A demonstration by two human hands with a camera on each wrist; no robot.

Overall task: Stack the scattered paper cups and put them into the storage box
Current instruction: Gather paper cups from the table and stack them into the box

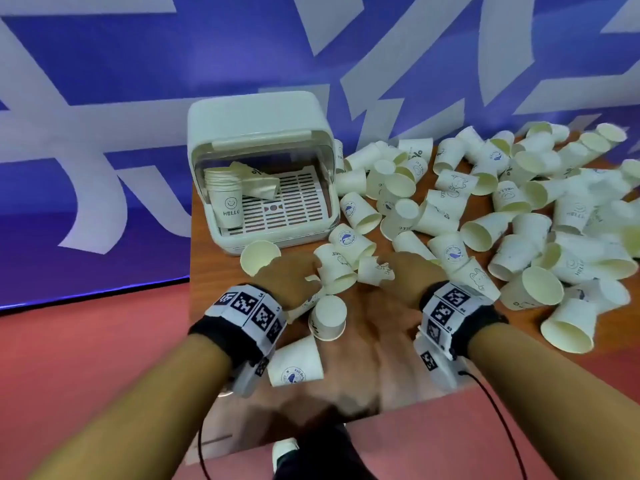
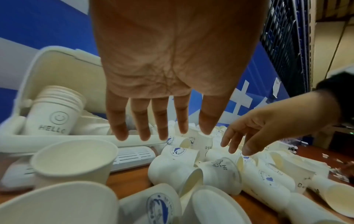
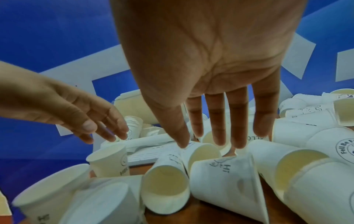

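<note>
Several white paper cups (image 1: pixel 485 209) lie scattered over the wooden table (image 1: pixel 374 362), most of them on their sides. The white storage box (image 1: pixel 256 133) stands at the table's back left with its front open, and a stack of cups (image 1: pixel 225 195) marked HELLO stands inside (image 2: pixel 55 112). My left hand (image 1: pixel 291 275) hovers with straight fingers (image 2: pixel 145 130) beside an upright cup (image 1: pixel 259 258). My right hand (image 1: pixel 408 271) hovers with spread fingers (image 3: pixel 218 133) over a tipped cup marked Hi (image 3: pixel 226 178). Neither hand holds anything.
A crumpled cup (image 1: pixel 259 185) lies inside the box beside the stack. The table's left edge (image 1: pixel 191 271) runs just left of the box, with red floor (image 1: pixel 86 341) beyond. A blue and white banner (image 1: pixel 104 81) stands behind the table.
</note>
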